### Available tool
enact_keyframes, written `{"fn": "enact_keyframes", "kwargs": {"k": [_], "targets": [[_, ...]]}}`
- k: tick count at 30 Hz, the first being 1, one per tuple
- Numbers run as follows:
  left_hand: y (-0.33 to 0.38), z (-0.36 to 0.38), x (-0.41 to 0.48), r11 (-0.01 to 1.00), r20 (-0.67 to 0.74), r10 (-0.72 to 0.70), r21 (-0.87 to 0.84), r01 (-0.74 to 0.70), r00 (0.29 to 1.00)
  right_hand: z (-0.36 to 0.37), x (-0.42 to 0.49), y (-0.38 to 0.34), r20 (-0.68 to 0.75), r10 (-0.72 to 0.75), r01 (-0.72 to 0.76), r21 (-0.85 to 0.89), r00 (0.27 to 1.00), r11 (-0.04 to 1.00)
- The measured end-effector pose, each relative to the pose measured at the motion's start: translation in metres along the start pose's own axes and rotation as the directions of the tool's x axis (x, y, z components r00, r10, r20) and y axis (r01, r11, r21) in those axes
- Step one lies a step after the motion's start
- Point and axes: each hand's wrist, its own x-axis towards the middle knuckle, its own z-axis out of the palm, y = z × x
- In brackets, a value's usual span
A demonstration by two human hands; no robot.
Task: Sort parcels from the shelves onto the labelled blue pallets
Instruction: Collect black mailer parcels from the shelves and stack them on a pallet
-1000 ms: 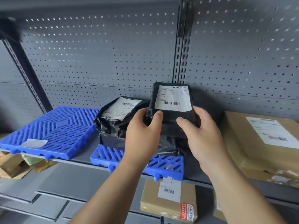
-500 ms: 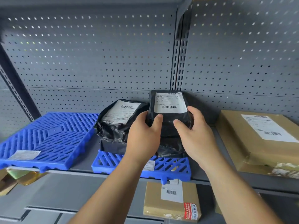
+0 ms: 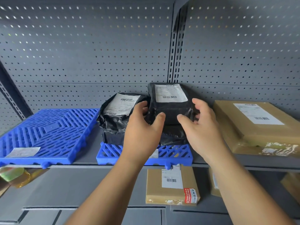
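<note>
Loosening off now in the head view: the right hand (image 3: pixel 201 130) has come away from the black parcel (image 3: pixel 168 111). Its fingers are spread wide and hang just beside the right edge, where half a second ago they were wrapped round it. The left hand (image 3: pixel 142 127) is not off yet. Its thumb presses the front face and its fingers tuck round the left edge in a light hold.

The parcel has settled nearly upright with its white label (image 3: pixel 170 93) facing out. It sits on crumpled black wrapping on the near blue pallet (image 3: pixel 175 154), close to the perforated back panel (image 3: pixel 97 62); contact there cannot be told. The second black parcel (image 3: pixel 116 114) sits just beside it on the left.

This placement looks all but finished, and only the left hand's release remains. The risk is that a tall parcel perched on soft plastic could tip forward once it is let go.

More sorting seems to wait. The wide blue pallet (image 3: pixel 48 130) lies to the left, a brown parcel (image 3: pixel 253 125) sits off any pallet to the right, and a cardboard box (image 3: pixel 170 187) sits on the shelf below.
</note>
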Motion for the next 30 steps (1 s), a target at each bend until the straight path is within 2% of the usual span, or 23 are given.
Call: {"fn": "enact_keyframes", "kwargs": {"k": [8, 16, 23, 30], "targets": [[0.007, -0.007, -0.026, 0.992, 0.007, 0.116, 0.050, -0.116, 0.993, -0.006, -0.031, 0.007, -0.046, 0.011, -0.012, -0.038, 0.999, 0.999], [0.041, 0.018, -0.058, 0.972, 0.030, 0.217, 0.088, -0.219, 0.976, -0.054, -0.056, 0.020, -0.092, 0.025, -0.027, -0.016, 0.995, 1.000], [0.081, 0.090, -0.108, 0.949, 0.169, 0.277, 0.109, -0.297, 0.946, -0.149, -0.083, 0.052, -0.166, 0.047, -0.062, -0.087, 0.985, 0.994], [0.136, 0.201, -0.192, 0.902, 0.412, 0.345, 0.102, -0.419, 0.843, -0.284, -0.136, 0.114, -0.291, 0.123, -0.192, -0.221, 0.949, 0.956]]}}
